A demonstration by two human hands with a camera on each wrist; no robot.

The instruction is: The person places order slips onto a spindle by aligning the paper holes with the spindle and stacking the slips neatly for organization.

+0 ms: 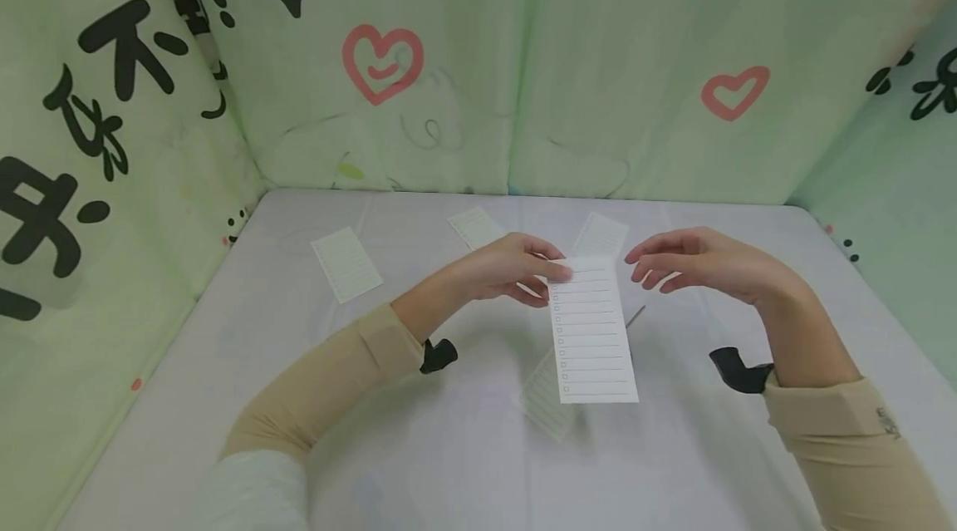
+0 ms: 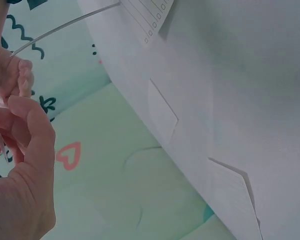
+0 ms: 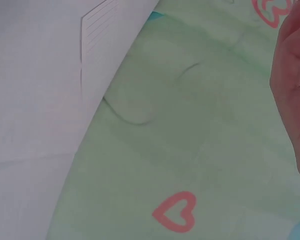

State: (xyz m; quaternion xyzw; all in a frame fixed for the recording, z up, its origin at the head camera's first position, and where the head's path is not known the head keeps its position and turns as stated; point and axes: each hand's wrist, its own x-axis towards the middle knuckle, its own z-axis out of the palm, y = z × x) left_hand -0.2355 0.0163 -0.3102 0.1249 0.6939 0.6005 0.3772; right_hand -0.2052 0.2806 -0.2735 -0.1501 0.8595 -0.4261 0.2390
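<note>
My left hand point(image 1: 516, 269) pinches the top left corner of a white lined sheet point(image 1: 594, 340), thumb in front. Small checkboxes run down the sheet's left side, and it hangs above the table. To its right, my right hand point(image 1: 706, 265) is held in the air, fingers loosely bent and nothing between them. A thin wire-like strand point(image 1: 635, 316) shows past the sheet's right edge. The left wrist view shows this strand point(image 2: 65, 29) long and curved, between a checkbox sheet point(image 2: 147, 17) and the right hand's area; what it is fixed to, I cannot tell.
Another lined sheet point(image 1: 546, 406) lies partly behind the held one. Farther back on the white table point(image 1: 419, 448) are a left sheet point(image 1: 347, 265), a middle sheet point(image 1: 474, 227) and a right sheet point(image 1: 601, 233). Green printed curtains point(image 1: 598, 57) enclose the back and sides.
</note>
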